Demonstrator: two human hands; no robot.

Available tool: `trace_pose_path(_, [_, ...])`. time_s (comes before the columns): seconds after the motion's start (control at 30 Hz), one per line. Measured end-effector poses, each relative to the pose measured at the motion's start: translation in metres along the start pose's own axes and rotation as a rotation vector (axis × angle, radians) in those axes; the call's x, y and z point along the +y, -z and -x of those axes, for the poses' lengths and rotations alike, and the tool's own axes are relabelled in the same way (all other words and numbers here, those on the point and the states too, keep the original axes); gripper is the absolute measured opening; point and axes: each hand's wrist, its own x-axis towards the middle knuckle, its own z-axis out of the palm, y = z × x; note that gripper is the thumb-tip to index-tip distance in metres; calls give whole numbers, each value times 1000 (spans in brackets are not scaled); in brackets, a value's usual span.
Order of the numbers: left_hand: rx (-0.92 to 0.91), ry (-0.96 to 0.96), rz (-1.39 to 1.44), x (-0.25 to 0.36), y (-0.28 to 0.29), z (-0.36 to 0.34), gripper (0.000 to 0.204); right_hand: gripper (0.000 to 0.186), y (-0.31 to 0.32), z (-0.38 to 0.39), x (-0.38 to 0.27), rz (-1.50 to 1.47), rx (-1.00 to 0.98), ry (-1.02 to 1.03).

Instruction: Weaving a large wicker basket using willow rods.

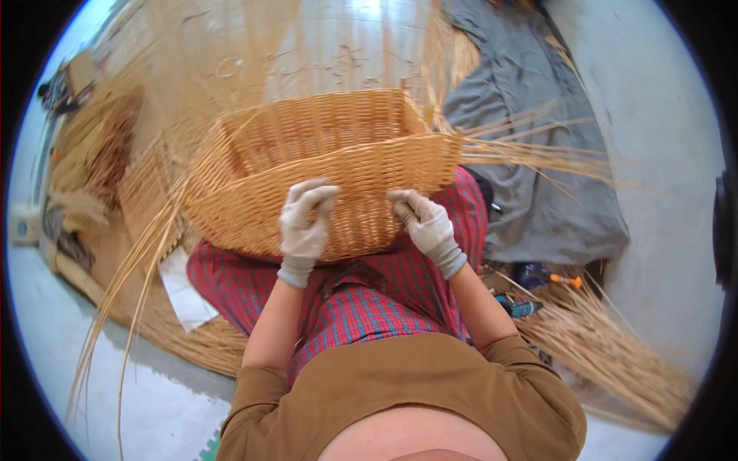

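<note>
A woven wicker basket [323,184], honey-coloured and open-topped, rests tilted across my lap. Long unwoven strands stick out from its left end [146,253] and its right end [530,154]. Both hands wear pale gloves with grey cuffs. Before the basket's near wall, my left hand [307,223] has its fingers bent in toward the thumb. My right hand [424,223] is closed in a pinch near the right part of that wall. Whether either hand holds a thin strand is too blurred to tell. Contact between the hands and the wall is also unclear.
Bundles of loose strands lie on the floor at right [607,346] and left [115,146]. A grey cloth [538,200] spreads at the right. Beside my right arm are a dark blue-green tool [523,309] and an orange-tipped item [567,281]. White paper [184,292] lies at left.
</note>
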Motion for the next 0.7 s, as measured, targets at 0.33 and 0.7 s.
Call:
trace_pose_path(0.33, [879,315,255,-92,190,21,28,25,-173,-13,-95,243,-839,288])
trace_pose_path(0.7, [622,356,50,-83,178,32,77,21,-268,-15,-158,614,-513,965])
